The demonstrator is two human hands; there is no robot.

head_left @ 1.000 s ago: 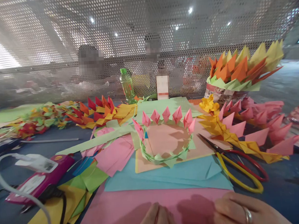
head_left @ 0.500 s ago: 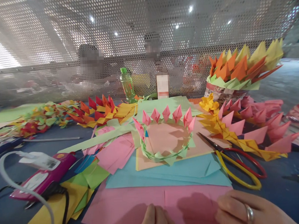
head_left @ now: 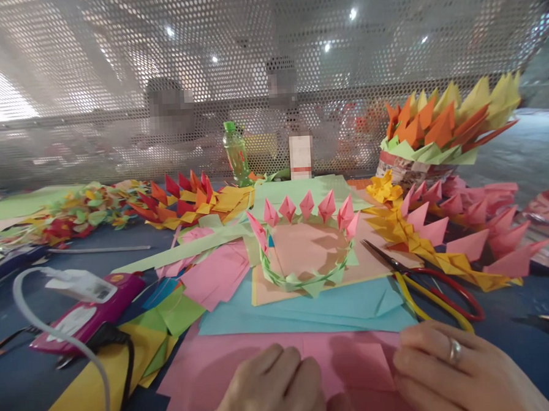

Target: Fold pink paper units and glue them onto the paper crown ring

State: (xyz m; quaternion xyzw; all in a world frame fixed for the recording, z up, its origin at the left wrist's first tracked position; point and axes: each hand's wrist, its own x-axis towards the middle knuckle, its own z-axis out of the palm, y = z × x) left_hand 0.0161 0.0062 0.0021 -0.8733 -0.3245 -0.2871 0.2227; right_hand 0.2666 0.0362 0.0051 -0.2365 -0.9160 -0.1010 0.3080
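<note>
hands (head_left: 275,386) further up pink paper (head_left: 209,362), l showing more vs b4

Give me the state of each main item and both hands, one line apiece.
Left hand: fingers curled, over pink paper.
Right hand: fingers bent, metal band on one.
Pink paper: laid out, partly under both hands.
Scissors: lying down, partly hidden.
Bottle: upright, cap on.
Magenta power strip: white adapter and black plug attached.
Paper ring: pink points around far side, none in front.
</note>
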